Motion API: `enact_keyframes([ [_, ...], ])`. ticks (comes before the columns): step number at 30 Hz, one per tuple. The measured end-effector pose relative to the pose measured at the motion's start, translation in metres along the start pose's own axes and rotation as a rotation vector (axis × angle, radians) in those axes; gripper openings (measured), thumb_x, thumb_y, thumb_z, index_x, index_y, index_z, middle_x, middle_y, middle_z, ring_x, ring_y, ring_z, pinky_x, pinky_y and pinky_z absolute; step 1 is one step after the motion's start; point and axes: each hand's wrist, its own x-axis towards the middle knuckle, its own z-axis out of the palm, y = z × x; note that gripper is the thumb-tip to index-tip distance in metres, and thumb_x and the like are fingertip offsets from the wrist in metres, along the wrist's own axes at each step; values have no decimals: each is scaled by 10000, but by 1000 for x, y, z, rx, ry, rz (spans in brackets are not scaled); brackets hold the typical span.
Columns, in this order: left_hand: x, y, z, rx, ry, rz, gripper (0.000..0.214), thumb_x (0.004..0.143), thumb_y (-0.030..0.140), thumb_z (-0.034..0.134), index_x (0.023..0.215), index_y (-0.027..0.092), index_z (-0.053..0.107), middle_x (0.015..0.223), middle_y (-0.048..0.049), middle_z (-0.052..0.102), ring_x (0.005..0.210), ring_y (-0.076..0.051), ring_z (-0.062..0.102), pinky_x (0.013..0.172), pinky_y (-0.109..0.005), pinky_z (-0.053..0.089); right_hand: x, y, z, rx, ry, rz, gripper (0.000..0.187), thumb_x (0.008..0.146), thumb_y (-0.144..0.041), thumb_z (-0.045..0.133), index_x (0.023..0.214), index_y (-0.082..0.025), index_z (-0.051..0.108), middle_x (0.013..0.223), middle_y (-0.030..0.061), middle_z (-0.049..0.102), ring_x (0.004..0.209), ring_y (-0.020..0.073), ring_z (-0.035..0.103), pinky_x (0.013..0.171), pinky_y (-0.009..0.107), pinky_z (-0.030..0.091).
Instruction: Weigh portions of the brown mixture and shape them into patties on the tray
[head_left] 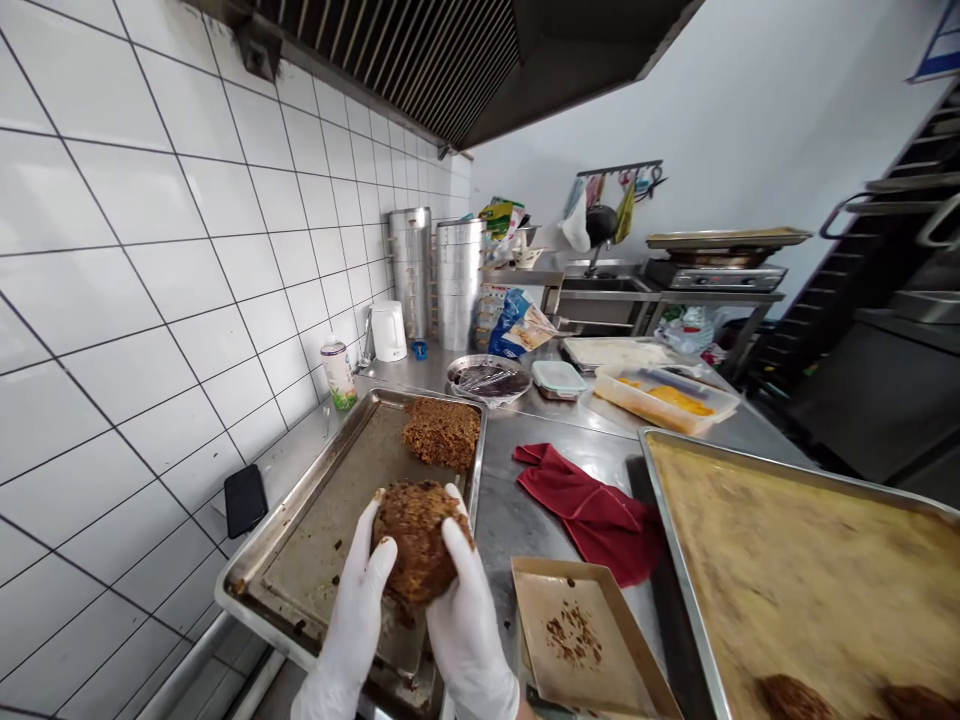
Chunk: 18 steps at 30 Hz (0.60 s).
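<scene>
Both of my hands wear white gloves and cup a brown, crumbly ball of food (417, 538) between them. My left hand (358, 600) wraps its left side, my right hand (463, 610) its right side. They hold it over the near end of a long metal tray (315, 530). More of the same brown mixture (442, 432) lies in a heap at the tray's far end.
A red cloth (592, 505) lies on the steel counter beside a small brown tray (585, 640) with crumbs. A large metal tray (795, 570) at right carries brown balls (787, 697). A black phone (245, 500) rests by the tiled wall. Containers, a kettle and steel pots stand further back.
</scene>
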Motion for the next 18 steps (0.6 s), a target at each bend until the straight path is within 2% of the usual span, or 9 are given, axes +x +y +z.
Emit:
enact_keyframes([
  [2,-4,-10,4,-25,126,-33,538,964,469,503,1461,271,446,1502,-90,520,1383,-273,498,1133,-442,446,-4,-4,0,-7,-95,128,552,868,-385,683,1401,-318,558,1427,-7,625,1364,229,511,1169,417,374],
  [4,-9,-12,7,93,209,30,499,936,452,554,1400,274,505,1467,-78,550,1368,-272,508,1144,-453,431,-6,-9,0,-48,-119,232,531,862,-463,674,1348,-256,619,1398,32,647,1340,252,532,1158,432,387],
  [6,-14,-8,9,281,171,175,494,888,405,625,1352,257,540,1412,-90,579,1327,-278,534,1133,-463,439,-7,-11,0,-107,-63,253,490,851,-502,680,1262,-234,683,1344,38,684,1290,240,573,1141,397,407],
  [8,-17,-1,13,438,111,341,512,842,344,673,1326,233,546,1339,-110,600,1260,-284,569,1082,-464,481,-5,-9,0,-121,26,241,399,827,-465,725,1146,-228,741,1235,35,743,1189,215,638,1089,351,453],
  [11,-18,9,18,535,89,498,431,820,289,677,1231,209,576,1201,-117,617,1143,-281,606,981,-451,533,0,0,0,-46,110,229,297,778,-436,774,986,-224,775,1017,25,801,972,196,708,946,323,538],
  [14,-10,15,18,523,46,473,361,834,295,671,1173,210,583,1137,-106,612,1101,-272,611,963,-452,535,7,6,2,-9,106,220,284,755,-416,789,940,-201,775,941,26,804,886,194,716,888,322,557],
  [16,-3,18,13,488,45,381,471,860,326,660,1299,217,529,1267,-126,574,1242,-286,552,1079,-494,467,9,5,5,29,88,243,347,781,-444,757,1022,-195,770,1014,43,799,946,214,717,923,352,552],
  [18,1,16,7,398,75,281,573,918,362,595,1449,240,417,1452,-132,478,1409,-283,421,1199,-520,335,7,1,9,81,79,230,430,821,-489,704,1157,-223,735,1132,51,778,1046,232,701,966,387,541],
])
